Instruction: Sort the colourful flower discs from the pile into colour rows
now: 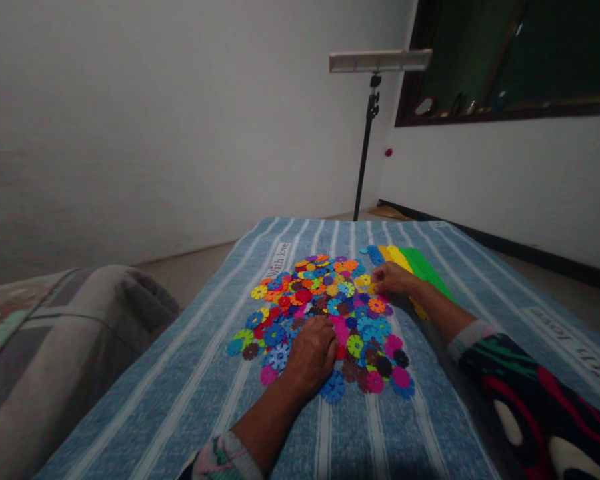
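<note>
Illumination dim; smooth white wall [180, 120] reads grey, corners darker. Soft shadow noted on the blue-and-white striped cloth [430, 400], right of centre. Multicoloured notched plastic discs [330, 291] slightly blurred; wide-angle stretching at edges.

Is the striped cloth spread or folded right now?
Spread: the striped cloth lies broadly flat, its long stripes running beneath the multicoloured discs.

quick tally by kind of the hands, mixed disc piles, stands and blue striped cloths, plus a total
Hands (left hand, right hand): 2
Mixed disc pile: 1
Black stand: 1
Blue striped cloth: 1
Total: 5
Single discs overlap too much to count.
</note>
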`<state>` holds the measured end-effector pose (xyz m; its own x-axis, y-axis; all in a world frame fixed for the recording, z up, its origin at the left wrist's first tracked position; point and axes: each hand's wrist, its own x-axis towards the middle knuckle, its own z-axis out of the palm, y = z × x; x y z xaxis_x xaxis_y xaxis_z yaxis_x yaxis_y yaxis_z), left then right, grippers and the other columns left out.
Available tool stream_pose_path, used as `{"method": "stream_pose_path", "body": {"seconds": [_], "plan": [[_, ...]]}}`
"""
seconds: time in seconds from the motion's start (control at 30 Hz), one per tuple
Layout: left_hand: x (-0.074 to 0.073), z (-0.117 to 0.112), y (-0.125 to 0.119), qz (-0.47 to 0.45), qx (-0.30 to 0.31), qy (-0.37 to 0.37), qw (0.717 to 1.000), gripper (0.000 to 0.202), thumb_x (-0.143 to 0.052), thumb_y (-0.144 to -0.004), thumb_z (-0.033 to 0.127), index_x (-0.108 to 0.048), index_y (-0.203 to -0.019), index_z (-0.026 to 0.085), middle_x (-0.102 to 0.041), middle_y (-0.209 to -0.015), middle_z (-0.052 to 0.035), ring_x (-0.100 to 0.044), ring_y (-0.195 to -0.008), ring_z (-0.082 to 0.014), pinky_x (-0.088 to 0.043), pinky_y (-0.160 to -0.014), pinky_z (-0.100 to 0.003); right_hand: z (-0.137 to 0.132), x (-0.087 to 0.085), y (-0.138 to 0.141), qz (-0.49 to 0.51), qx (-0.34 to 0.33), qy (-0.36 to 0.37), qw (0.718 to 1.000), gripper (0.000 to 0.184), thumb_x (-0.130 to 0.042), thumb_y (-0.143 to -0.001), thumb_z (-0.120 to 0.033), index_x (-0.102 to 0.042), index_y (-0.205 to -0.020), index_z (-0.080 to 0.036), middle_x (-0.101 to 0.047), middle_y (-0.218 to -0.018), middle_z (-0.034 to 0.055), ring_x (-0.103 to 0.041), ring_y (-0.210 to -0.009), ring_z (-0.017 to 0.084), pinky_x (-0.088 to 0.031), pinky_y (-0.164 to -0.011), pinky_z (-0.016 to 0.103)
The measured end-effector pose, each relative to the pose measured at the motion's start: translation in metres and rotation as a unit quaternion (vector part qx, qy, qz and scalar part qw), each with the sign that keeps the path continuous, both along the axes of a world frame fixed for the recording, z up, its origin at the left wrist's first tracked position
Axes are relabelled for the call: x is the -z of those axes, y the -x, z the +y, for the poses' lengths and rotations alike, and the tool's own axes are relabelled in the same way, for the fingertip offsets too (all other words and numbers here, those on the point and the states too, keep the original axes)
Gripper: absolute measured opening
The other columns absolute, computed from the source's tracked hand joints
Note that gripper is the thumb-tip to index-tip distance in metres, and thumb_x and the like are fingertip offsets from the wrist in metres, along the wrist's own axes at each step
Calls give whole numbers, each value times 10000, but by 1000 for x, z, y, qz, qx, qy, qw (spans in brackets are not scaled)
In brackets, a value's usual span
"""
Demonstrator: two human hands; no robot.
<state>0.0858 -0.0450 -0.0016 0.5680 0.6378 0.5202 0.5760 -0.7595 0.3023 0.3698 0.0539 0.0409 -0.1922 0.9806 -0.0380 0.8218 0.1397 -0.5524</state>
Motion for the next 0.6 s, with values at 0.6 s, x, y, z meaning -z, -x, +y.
{"method": "stream_pose_path", "body": {"seconds": [0.6], "plan": [[6,3,2,9,-4,-1,1000,189,-501,-873,124,-664,-788,169,-699,-964,-98,-627,-1010,-234,-520,-946,-408,23,-8,-59,-156,136,-106,973,255,-696,-698,-94,-783,-918,-190,-770,-895,30,-702,-836,189,-485,-701,225]]}}
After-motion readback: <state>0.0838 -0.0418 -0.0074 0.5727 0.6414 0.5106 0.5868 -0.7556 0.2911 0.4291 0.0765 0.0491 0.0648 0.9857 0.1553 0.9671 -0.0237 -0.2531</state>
